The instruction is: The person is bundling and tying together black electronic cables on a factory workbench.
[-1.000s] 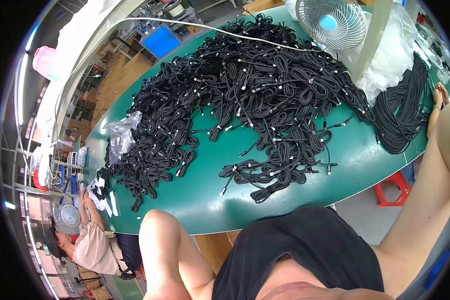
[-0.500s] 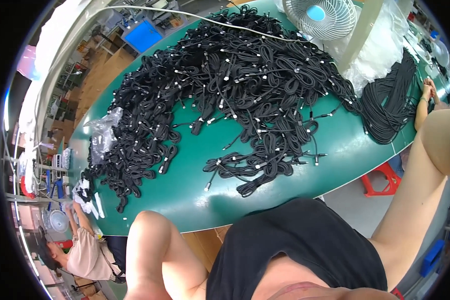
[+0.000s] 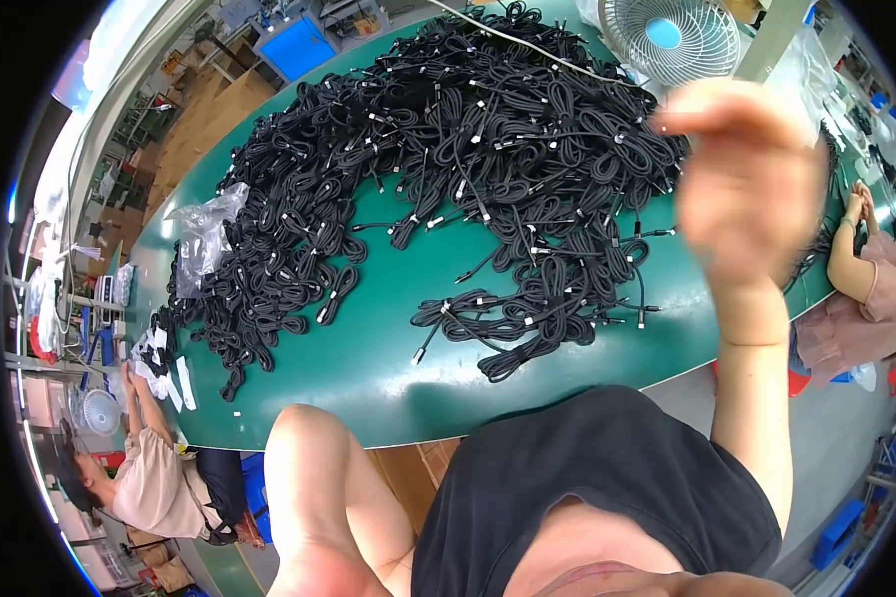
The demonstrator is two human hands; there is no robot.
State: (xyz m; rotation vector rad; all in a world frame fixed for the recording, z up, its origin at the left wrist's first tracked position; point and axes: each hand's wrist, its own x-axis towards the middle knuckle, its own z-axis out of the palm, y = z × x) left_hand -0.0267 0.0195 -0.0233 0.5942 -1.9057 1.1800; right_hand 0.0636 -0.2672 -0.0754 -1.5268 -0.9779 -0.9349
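My right hand (image 3: 747,184) is raised close to the camera, blurred, above the right part of a green table (image 3: 368,388). Nothing shows in it, and its fingers look loosely bent. A large heap of black coiled cables (image 3: 438,169) with white ties covers most of the table. The nearest coils (image 3: 528,318) lie by the front edge, below the hand. My left arm (image 3: 319,497) bends up at the lower edge, and its hand is out of the picture.
A white desk fan (image 3: 672,40) stands at the table's far right. A crumpled clear plastic bag (image 3: 204,234) lies at the left end, with a blue tray (image 3: 299,48) beyond. One person sits at the lower left (image 3: 149,488), another at the right (image 3: 866,269).
My right hand has lifted from the cable bundle at the table's right end up toward the camera. The view has tilted slightly.
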